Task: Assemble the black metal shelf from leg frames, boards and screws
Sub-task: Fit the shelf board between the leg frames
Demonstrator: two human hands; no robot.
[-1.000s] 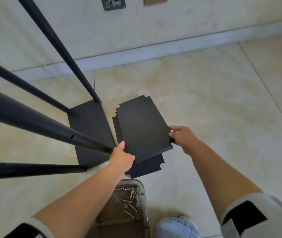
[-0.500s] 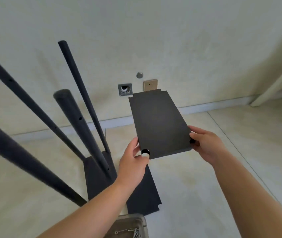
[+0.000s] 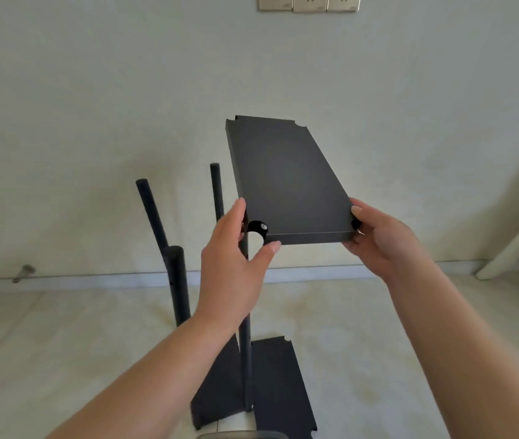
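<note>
A: Where is the board now?
B: I see it in the air, above the leg frames. My left hand and right hand grip its near corners. Another board lies on the floor.

Pale plastered wall behind; three beige wall sockets mounted high on it. White skirting board at its foot. Cream tiled floor below.
</note>
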